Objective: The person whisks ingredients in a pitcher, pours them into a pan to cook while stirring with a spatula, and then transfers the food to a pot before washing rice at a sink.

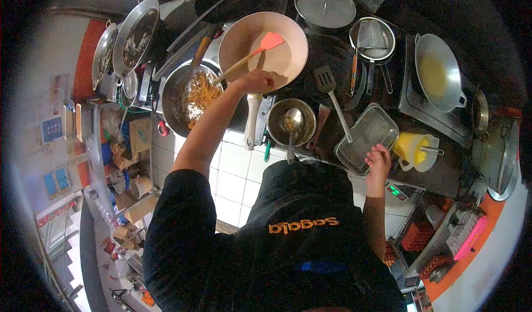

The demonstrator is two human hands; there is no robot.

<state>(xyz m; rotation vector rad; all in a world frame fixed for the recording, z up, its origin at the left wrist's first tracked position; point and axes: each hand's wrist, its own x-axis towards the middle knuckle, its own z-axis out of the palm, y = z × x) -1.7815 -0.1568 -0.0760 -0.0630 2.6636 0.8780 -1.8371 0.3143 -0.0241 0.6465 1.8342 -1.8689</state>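
My left hand (256, 82) is over the near rim of a wide cream pan (233, 46), its fingers curled together; what they hold, if anything, is hidden. A spatula with a red head (271, 40) and wooden handle lies across this pan. My right hand (378, 158) is beside the near right edge of a rectangular metal tray (368, 134), fingers loosely bent and apart, with nothing visible in them. A slotted turner (326, 82) rests with its handle on the tray. Between my hands is a small pot (272, 124) with a ladle (293, 119) in it.
A pan with orange-brown crumbs (202, 93) stands at the left. Strainers (374, 37), a lidded pot (325, 6) and a wok with yellowish liquid (438, 73) are further back and right. A yellow-and-white jug (413, 151) stands near the right front edge.
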